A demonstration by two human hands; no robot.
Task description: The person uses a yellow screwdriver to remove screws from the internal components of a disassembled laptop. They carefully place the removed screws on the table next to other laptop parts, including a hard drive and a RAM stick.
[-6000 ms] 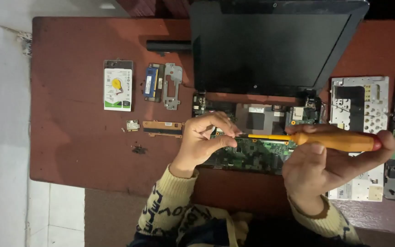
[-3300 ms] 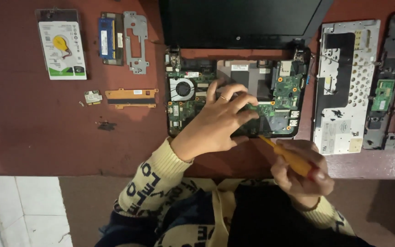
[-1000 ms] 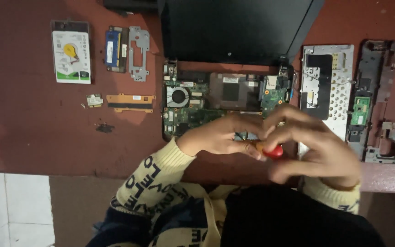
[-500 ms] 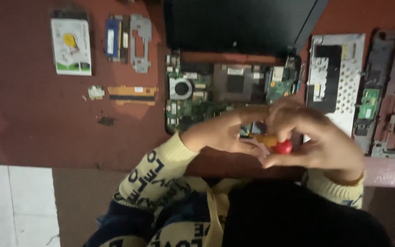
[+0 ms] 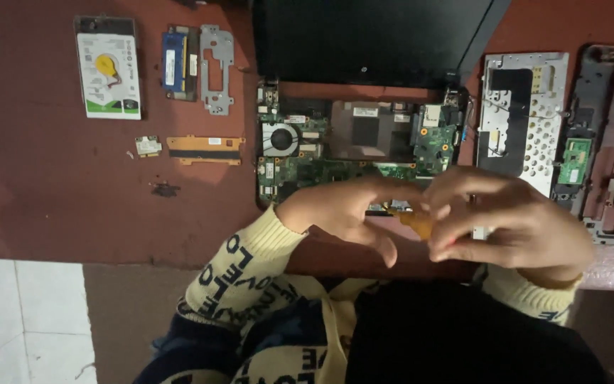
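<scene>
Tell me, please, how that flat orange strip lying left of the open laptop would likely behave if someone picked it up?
The orange strip looks thin and flat, so it is probably light and may flex. Lying flush on the red table, it should slide rather than roll, and its edge could be fiddly to lift. It seems delicate.

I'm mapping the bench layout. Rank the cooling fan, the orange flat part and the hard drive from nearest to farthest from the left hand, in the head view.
From the left hand:
1. Cooling fan, on the board just above and left of the hand.
2. Orange flat part, farther left on the red table.
3. Hard drive, at the far upper left.
</scene>
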